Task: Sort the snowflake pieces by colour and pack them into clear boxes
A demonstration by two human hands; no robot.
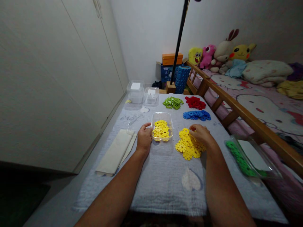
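Nearest the person, the counter (161,183) is covered by a pale quilted cloth with a heart patch (190,180) sewn between the two bare forearms. A folded cream cloth (115,153) lies at the near left. At the near right edge a clear box (272,171) holds bright green flower discs (239,159) beside a white card. A little further in, the left hand (144,137) has its fingers curled and closed against the near left corner of a clear plastic tray (163,115), which sits mid-counter and is partly filled with yellow flower discs (161,130). A clear lid (137,121) lies just left of that tray. The right hand (200,135) rests knuckles-up on the loose yellow pile (187,148) just right of the tray, fingers bunched together at the pile's far edge; I cannot tell whether they pinch a disc. Beyond lie a blue pile (197,115), then a green pile (173,102) and a red pile (195,102) side by side. Two empty clear boxes (135,91) stand at the far left corner. Past the counter is a blue foam roller (182,78), and plush toys (222,52) line the bed (260,104) on the right.
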